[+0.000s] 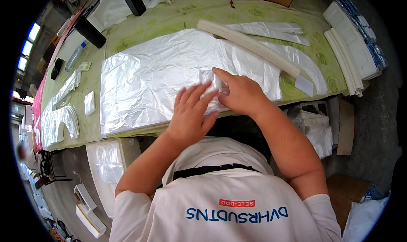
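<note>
A wide stack of clear plastic bags [157, 72] lies flat on the green patterned table [178, 19]. My left hand [190, 113] rests palm down on the stack near the table's front edge, fingers spread. My right hand [239, 91] sits just to its right and pinches a small folded clear plastic piece [210, 82] between thumb and fingers. The two hands almost touch over that piece. A long white tube [248, 45] lies diagonally across the far right part of the stack.
More clear bag pieces [59, 115] lie at the table's left end, a plastic bottle [76, 55] and dark objects [90, 32] at the back left. White stacked packs [354, 47] sit at the right end. Bags and boxes [106, 165] stand on the floor below.
</note>
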### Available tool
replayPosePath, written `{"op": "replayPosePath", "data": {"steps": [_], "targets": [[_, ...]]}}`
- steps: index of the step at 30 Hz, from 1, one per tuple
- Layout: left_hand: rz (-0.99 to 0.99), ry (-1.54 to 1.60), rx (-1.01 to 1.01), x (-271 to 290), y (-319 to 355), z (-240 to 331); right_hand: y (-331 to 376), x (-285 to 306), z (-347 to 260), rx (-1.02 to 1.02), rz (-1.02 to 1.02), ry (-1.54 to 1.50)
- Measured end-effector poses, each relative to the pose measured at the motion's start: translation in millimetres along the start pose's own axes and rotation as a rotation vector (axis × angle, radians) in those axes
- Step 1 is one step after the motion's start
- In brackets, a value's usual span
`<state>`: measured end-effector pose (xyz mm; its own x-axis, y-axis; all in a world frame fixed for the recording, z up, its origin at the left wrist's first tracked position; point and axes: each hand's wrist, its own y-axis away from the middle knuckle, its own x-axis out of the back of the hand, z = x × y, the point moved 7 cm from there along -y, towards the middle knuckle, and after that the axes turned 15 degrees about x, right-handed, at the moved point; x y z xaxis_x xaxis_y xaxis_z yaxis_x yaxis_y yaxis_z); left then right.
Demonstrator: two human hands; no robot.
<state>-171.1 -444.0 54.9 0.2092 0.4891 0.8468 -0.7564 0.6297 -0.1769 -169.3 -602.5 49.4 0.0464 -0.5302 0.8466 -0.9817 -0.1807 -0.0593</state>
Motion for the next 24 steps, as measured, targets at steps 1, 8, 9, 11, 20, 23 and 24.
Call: {"op": "replayPosePath", "data": {"steps": [1,8,9,11,20,23,24], "targets": [[-0.033,0.156,-0.032,-0.1,13.3,-1.3,-2.0,0.4,0.6,-0.016,-0.045,-0.010],[-0.419,1.388,1.067,-64.8,89.5,-43.3,13.7,-8.5,-32.4,0.134,-0.169,0.110],[-0.390,1.458,1.094,-59.4,84.3,-37.0,21.4,-12.3,-43.0,0.169,-0.193,0.116],[-0.409,1.606,1.110,-54.3,78.0,-28.6,36.4,-17.3,-63.7,0.235,-0.210,0.077],[-0.336,1.356,0.913,-46.5,95.3,-28.4,61.2,-64.0,-43.5,-0.118,0.201,-0.951],[-0.091,1.445,0.845,-30.9,99.2,-48.8,62.2,-66.8,-47.7,-0.103,0.320,-0.969],[0.016,1.453,0.810,-20.7,101.5,-53.0,62.5,-65.6,-49.4,-0.102,0.359,-0.966]]}}
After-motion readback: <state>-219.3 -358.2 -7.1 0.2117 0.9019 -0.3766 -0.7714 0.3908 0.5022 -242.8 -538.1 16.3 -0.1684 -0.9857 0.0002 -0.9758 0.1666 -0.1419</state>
